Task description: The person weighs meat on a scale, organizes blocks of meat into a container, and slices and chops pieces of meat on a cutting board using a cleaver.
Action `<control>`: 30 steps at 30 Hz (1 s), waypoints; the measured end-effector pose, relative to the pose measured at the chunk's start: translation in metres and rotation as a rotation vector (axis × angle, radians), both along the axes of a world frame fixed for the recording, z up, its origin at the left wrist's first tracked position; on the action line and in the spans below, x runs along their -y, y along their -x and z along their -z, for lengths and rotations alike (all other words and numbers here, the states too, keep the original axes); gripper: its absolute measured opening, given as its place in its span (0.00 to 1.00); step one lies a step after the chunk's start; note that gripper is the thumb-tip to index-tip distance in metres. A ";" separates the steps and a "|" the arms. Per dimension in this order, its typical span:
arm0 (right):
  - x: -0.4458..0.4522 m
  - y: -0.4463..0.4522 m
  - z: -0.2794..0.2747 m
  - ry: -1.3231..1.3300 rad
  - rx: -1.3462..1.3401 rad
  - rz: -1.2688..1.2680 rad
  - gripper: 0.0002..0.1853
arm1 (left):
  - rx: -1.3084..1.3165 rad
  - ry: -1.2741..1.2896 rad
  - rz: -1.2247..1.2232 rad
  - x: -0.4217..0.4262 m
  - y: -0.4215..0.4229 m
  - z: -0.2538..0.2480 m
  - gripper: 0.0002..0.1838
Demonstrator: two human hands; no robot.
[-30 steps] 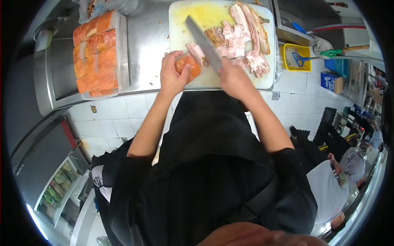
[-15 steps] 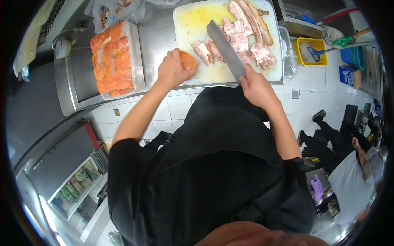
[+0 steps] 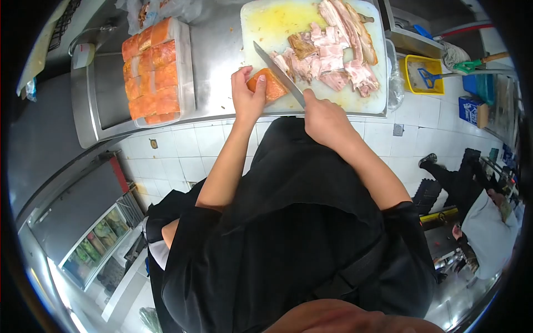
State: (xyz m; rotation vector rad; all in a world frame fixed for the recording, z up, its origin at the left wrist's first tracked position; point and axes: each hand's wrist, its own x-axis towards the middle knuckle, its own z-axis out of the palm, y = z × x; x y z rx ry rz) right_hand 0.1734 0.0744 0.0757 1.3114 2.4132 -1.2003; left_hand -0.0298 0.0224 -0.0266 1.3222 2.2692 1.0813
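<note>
My left hand (image 3: 249, 99) is closed on an orange-brown block of meat (image 3: 275, 89) at the near left of the white cutting board (image 3: 256, 49). My right hand (image 3: 326, 119) grips the handle of a large kitchen knife (image 3: 282, 75). The blade lies along the right side of the block, tip pointing away and left; whether its edge touches the meat I cannot tell. Just beyond the blade sit chopped pale pink pieces of meat (image 3: 325, 55). Longer fatty strips (image 3: 351, 33) lie at the board's far right.
A clear plastic container (image 3: 186, 72) of stacked orange meat blocks (image 3: 152, 75) stands left on the steel counter (image 3: 216, 61). Plastic bags (image 3: 180, 8) lie behind it. A yellow bucket (image 3: 425, 62) is right of the counter. A person in grey (image 3: 488, 238) is at lower right; another person's dark sleeve shows lower left.
My left hand has brought the block rightward onto the board. The knife has moved left from the chopped pieces to beside the block. A dark-sleeved person has appeared at lower left.
</note>
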 end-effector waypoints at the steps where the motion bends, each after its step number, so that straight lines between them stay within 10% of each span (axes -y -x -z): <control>1: 0.001 0.005 -0.003 -0.021 0.002 -0.007 0.15 | 0.193 -0.183 0.029 -0.001 -0.001 0.008 0.16; 30: 0.016 0.009 0.020 -0.052 0.028 -0.019 0.14 | 0.254 -0.104 0.056 0.001 -0.006 0.015 0.11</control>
